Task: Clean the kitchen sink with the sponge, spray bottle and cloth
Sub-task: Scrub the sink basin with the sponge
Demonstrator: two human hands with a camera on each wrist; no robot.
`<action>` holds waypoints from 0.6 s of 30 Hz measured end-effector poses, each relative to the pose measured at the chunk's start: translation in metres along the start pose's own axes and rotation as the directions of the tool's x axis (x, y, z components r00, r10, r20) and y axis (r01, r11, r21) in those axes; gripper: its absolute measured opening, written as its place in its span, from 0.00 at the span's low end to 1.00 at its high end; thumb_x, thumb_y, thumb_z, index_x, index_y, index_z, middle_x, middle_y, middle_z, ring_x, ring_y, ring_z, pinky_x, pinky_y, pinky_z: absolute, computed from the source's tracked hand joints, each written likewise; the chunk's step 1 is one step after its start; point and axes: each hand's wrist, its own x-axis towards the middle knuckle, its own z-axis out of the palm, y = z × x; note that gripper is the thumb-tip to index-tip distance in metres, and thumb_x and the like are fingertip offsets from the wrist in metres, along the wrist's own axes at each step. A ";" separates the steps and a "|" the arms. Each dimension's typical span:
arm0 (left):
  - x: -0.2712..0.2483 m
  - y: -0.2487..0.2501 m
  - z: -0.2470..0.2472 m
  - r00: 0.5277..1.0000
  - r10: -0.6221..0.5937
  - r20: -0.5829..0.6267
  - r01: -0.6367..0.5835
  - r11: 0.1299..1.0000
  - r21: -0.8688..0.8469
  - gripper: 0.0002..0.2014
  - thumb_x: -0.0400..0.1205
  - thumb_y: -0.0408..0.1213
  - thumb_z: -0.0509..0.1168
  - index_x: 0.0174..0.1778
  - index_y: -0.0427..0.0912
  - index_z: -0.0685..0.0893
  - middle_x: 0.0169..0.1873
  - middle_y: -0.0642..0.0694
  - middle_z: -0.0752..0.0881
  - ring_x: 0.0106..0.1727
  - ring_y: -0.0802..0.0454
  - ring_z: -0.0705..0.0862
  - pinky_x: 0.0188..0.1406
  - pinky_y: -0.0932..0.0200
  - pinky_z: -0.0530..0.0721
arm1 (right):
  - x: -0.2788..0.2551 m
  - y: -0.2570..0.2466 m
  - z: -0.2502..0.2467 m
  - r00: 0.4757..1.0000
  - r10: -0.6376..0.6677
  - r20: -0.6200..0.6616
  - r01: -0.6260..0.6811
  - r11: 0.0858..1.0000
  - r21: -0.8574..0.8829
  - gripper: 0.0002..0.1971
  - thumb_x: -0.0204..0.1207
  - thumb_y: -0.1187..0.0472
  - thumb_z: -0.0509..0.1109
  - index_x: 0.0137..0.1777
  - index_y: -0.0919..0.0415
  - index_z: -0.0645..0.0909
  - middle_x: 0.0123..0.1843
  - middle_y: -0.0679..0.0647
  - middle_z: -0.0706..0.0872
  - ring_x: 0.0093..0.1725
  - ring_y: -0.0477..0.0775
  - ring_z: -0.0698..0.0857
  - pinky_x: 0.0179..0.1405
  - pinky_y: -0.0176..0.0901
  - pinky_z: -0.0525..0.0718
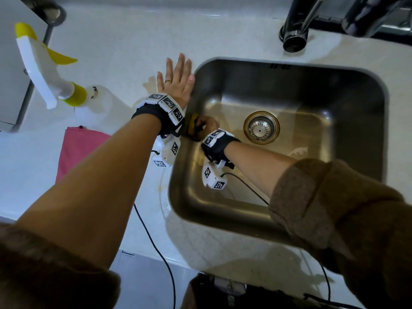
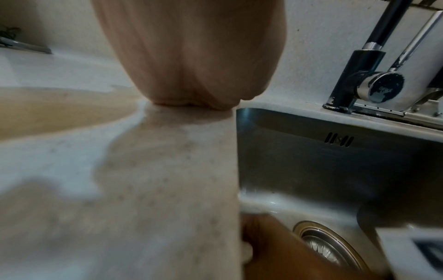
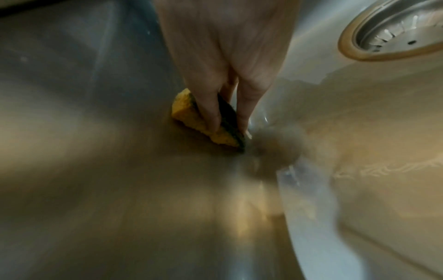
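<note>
Yellow sponge [image 3: 191, 117] pinched in right grip [image 3: 227, 66], left grip [image 1: 176, 80] flat — fingers spread — on counter [image 1: 124, 54]

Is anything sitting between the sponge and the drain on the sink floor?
Nothing visible. The right hand grips the sponge against the sink's left wall, and the basin floor across to the drain shows only wet steel. The left hand rests flat on the counter.

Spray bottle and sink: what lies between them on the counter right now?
In the head view, the left hand lies flat on the countertop between the spray bottle and the sink rim, with its wrist camera behind.
</note>
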 end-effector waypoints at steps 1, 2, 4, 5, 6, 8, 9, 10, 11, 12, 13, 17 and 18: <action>0.000 0.000 0.000 1.000 -0.001 0.002 0.001 1.000 0.007 0.25 0.90 0.43 0.35 0.83 0.48 0.39 0.83 0.50 0.36 0.83 0.46 0.33 0.81 0.41 0.35 | -0.005 0.002 0.007 1.000 -0.008 -0.023 0.009 0.999 0.034 0.15 0.72 0.73 0.67 0.58 0.62 0.81 0.57 0.56 0.78 0.57 0.53 0.77 0.59 0.40 0.75; -0.001 0.000 0.000 1.000 -0.001 0.004 0.001 1.000 0.013 0.25 0.90 0.43 0.35 0.83 0.48 0.39 0.83 0.50 0.36 0.83 0.45 0.33 0.81 0.40 0.35 | -0.011 0.005 0.013 0.998 -0.015 -0.063 0.020 0.997 0.079 0.12 0.69 0.77 0.65 0.45 0.61 0.82 0.50 0.56 0.79 0.51 0.53 0.78 0.51 0.40 0.77; -0.001 0.001 0.000 1.000 -0.002 0.007 0.001 1.000 0.020 0.25 0.90 0.42 0.35 0.83 0.47 0.38 0.83 0.49 0.35 0.83 0.45 0.33 0.81 0.40 0.35 | -0.019 0.009 0.024 0.994 -0.003 -0.107 0.020 0.987 0.160 0.18 0.64 0.83 0.62 0.27 0.58 0.74 0.39 0.57 0.79 0.43 0.54 0.78 0.34 0.35 0.77; -0.001 0.001 0.000 1.000 -0.002 0.010 0.001 1.000 0.020 0.25 0.90 0.42 0.35 0.83 0.47 0.38 0.83 0.49 0.35 0.83 0.45 0.33 0.81 0.40 0.35 | -0.025 0.012 0.028 0.995 0.006 -0.096 0.013 0.980 0.198 0.20 0.63 0.84 0.60 0.24 0.57 0.71 0.35 0.58 0.78 0.41 0.55 0.77 0.27 0.32 0.76; -0.001 0.001 0.000 1.000 -0.001 0.011 0.001 1.000 0.019 0.25 0.90 0.42 0.35 0.83 0.47 0.38 0.83 0.49 0.35 0.83 0.45 0.33 0.81 0.40 0.35 | -0.030 0.015 0.032 0.997 0.018 -0.072 -0.001 0.974 0.227 0.21 0.63 0.86 0.59 0.23 0.58 0.70 0.32 0.58 0.77 0.40 0.55 0.77 0.21 0.27 0.74; -0.001 0.001 0.000 1.000 0.001 0.010 -0.001 1.000 0.017 0.25 0.90 0.42 0.35 0.83 0.47 0.38 0.83 0.49 0.35 0.83 0.45 0.33 0.80 0.40 0.35 | -0.040 0.025 0.038 1.000 0.007 0.004 -0.008 0.980 0.199 0.21 0.60 0.88 0.59 0.22 0.59 0.71 0.34 0.59 0.78 0.39 0.54 0.78 0.20 0.23 0.72; 0.000 0.001 0.000 1.000 -0.001 0.009 0.001 1.000 0.011 0.25 0.90 0.42 0.35 0.83 0.47 0.39 0.83 0.49 0.36 0.83 0.45 0.33 0.80 0.40 0.35 | -0.045 0.029 0.039 0.999 0.000 0.055 -0.009 0.988 0.156 0.21 0.59 0.88 0.61 0.23 0.60 0.73 0.37 0.59 0.80 0.40 0.54 0.79 0.22 0.23 0.74; 0.000 0.001 0.000 1.000 -0.006 0.006 0.006 1.000 0.004 0.25 0.90 0.43 0.35 0.83 0.47 0.39 0.83 0.50 0.36 0.83 0.45 0.33 0.81 0.40 0.35 | -0.049 0.032 0.041 0.995 -0.009 0.099 -0.002 0.994 0.109 0.20 0.60 0.87 0.64 0.26 0.59 0.76 0.40 0.58 0.81 0.42 0.53 0.80 0.27 0.27 0.76; 0.000 0.002 0.000 1.000 -0.012 0.004 0.012 1.000 -0.001 0.25 0.90 0.43 0.35 0.83 0.48 0.40 0.83 0.50 0.36 0.83 0.45 0.33 0.81 0.40 0.35 | -0.050 0.035 0.043 0.989 -0.009 0.145 0.002 0.999 0.049 0.18 0.62 0.83 0.68 0.31 0.57 0.78 0.42 0.56 0.80 0.44 0.51 0.79 0.34 0.31 0.77; 0.001 0.002 0.000 1.000 -0.015 0.002 0.015 1.000 -0.002 0.24 0.90 0.43 0.35 0.83 0.48 0.40 0.83 0.50 0.37 0.83 0.45 0.34 0.80 0.40 0.35 | -0.051 0.038 0.044 0.981 0.006 0.194 -0.005 1.000 -0.003 0.16 0.65 0.78 0.72 0.33 0.55 0.77 0.43 0.55 0.79 0.46 0.50 0.78 0.40 0.35 0.77; 0.001 0.002 0.000 1.000 -0.015 0.002 0.015 1.000 -0.001 0.24 0.90 0.43 0.35 0.83 0.48 0.40 0.83 0.50 0.37 0.83 0.45 0.34 0.80 0.41 0.35 | -0.052 0.040 0.046 0.971 0.039 0.235 -0.034 0.999 -0.027 0.16 0.67 0.75 0.74 0.33 0.54 0.75 0.40 0.53 0.79 0.45 0.49 0.78 0.40 0.38 0.77; 0.001 0.001 0.001 1.000 -0.011 0.002 0.011 1.000 0.008 0.24 0.90 0.42 0.35 0.83 0.47 0.39 0.83 0.50 0.36 0.83 0.44 0.33 0.80 0.41 0.35 | -0.065 0.043 0.055 0.887 0.080 0.455 -0.004 0.987 -0.164 0.09 0.63 0.75 0.77 0.44 0.71 0.84 0.30 0.51 0.79 0.32 0.48 0.79 0.28 0.35 0.78; 0.001 0.001 0.001 1.000 -0.011 0.000 0.011 1.000 0.014 0.24 0.90 0.42 0.35 0.83 0.47 0.39 0.83 0.49 0.36 0.83 0.44 0.33 0.80 0.40 0.35 | -0.069 0.044 0.058 0.874 0.081 0.479 0.022 0.978 -0.206 0.12 0.64 0.75 0.77 0.47 0.72 0.84 0.30 0.50 0.80 0.32 0.47 0.80 0.25 0.33 0.78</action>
